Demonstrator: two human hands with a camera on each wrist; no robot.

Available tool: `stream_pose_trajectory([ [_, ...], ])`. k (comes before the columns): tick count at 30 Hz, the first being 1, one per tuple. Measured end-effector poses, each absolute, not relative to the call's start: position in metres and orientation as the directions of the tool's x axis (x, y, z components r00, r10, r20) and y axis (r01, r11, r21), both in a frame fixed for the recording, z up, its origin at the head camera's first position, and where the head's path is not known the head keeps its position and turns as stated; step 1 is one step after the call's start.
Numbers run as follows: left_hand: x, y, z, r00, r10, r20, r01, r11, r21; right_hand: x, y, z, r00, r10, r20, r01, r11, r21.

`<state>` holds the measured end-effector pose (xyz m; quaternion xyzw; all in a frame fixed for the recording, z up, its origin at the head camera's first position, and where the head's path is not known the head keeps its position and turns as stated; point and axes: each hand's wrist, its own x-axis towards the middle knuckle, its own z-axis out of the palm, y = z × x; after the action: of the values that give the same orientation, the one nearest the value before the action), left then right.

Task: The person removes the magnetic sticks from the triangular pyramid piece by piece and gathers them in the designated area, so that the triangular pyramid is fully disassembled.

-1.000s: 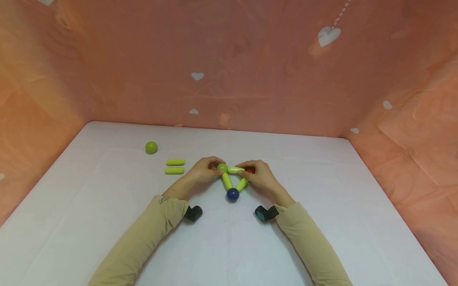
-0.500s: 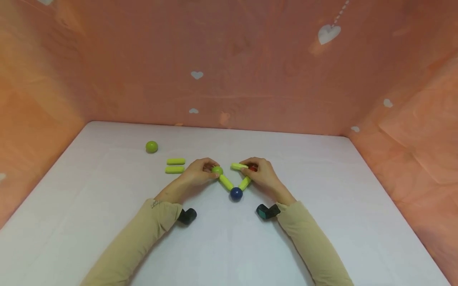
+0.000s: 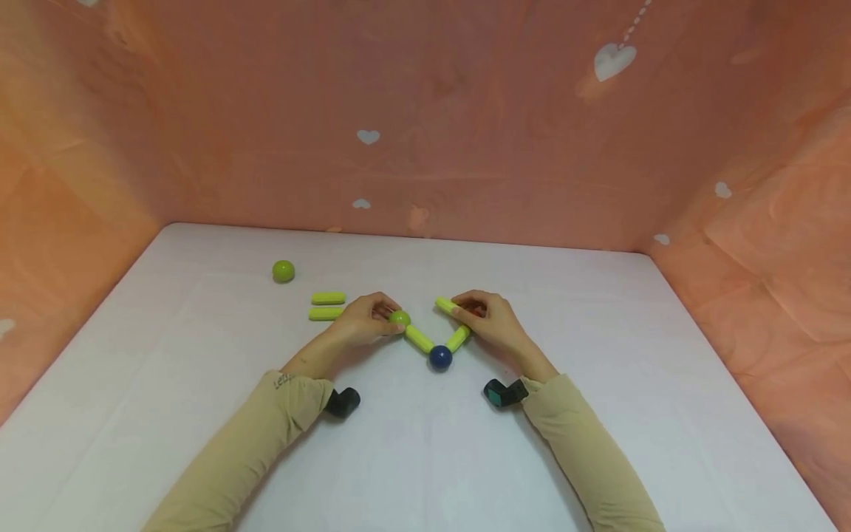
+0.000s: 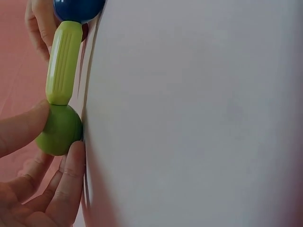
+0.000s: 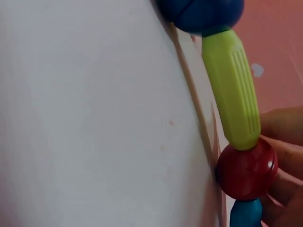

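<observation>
We are pinching the green ball [image 3: 400, 318] with our left hand [image 3: 362, 323], thumb and fingers curled round it; in the left wrist view the ball [image 4: 59, 129] is sitting at the end of a ribbed yellow-green rod [image 4: 63, 69]. That rod [image 3: 419, 338] is running down to the blue ball [image 3: 440, 357], our landmark on the white counter [image 3: 425, 443]. A second rod [image 3: 457, 338] is rising from the blue ball toward our right hand [image 3: 492, 325], ending in a red ball [image 5: 246, 169] that the right wrist view shows resting against our fingers, with a teal piece [image 5: 246, 214] just beyond it. The two rods are forming a V. Our right grip is also pinching a loose rod [image 3: 447, 305], tilted above the blue ball. Far left of the blue ball, two spare rods [image 3: 327, 306] are lying parallel, with another green ball [image 3: 283, 271] beyond them.
</observation>
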<state>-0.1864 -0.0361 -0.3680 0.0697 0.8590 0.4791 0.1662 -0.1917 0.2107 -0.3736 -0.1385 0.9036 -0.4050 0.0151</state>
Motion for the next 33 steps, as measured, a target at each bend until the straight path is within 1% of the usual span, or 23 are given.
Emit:
stream_pose_trajectory([
  [5, -0.186, -0.037, -0.367, -0.94, 0.278, -0.199, -0.028, 0.517, 0.856, -0.184, 0.204, -0.368, -0.942, -0.248, 0.226, -0.335, 0.655, -0.677],
  [8, -0.187, -0.037, -0.366, -0.946, 0.265, -0.188, -0.025, 0.517, 0.855, -0.178, 0.197, -0.364, -0.91, -0.309, 0.277, -0.414, 0.635, -0.652],
  [10, -0.187, -0.036, -0.365, -0.95, 0.255, -0.181, -0.023, 0.52, 0.854, -0.176, 0.192, -0.363, -0.884, -0.378, 0.275, -0.462, 0.614, -0.64],
  [13, -0.186, -0.035, -0.366, -0.953, 0.241, -0.184, -0.028, 0.533, 0.846, -0.172, 0.188, -0.365, -0.843, -0.48, 0.241, -0.516, 0.597, -0.614],
  [16, -0.183, -0.034, -0.367, -0.952, 0.241, -0.187, -0.029, 0.539, 0.842, -0.168, 0.186, -0.368, -0.825, -0.527, 0.203, -0.534, 0.609, -0.587],
  [23, -0.18, -0.033, -0.367, -0.956, 0.227, -0.185, -0.031, 0.549, 0.835, -0.164, 0.185, -0.371, -0.798, -0.57, 0.198, -0.578, 0.628, -0.521],
  [25, -0.18, -0.033, -0.367, -0.957, 0.223, -0.184, -0.032, 0.55, 0.835, -0.164, 0.183, -0.371, -0.804, -0.564, 0.188, -0.569, 0.638, -0.518],
  [29, -0.181, -0.033, -0.366, -0.957, 0.229, -0.18, -0.028, 0.543, 0.839, -0.165, 0.183, -0.37, -0.835, -0.528, 0.154, -0.518, 0.662, -0.541],
  [33, -0.182, -0.033, -0.365, -0.952, 0.242, -0.186, -0.026, 0.542, 0.84, -0.166, 0.185, -0.368, -0.839, -0.523, 0.149, -0.511, 0.665, -0.546],
])
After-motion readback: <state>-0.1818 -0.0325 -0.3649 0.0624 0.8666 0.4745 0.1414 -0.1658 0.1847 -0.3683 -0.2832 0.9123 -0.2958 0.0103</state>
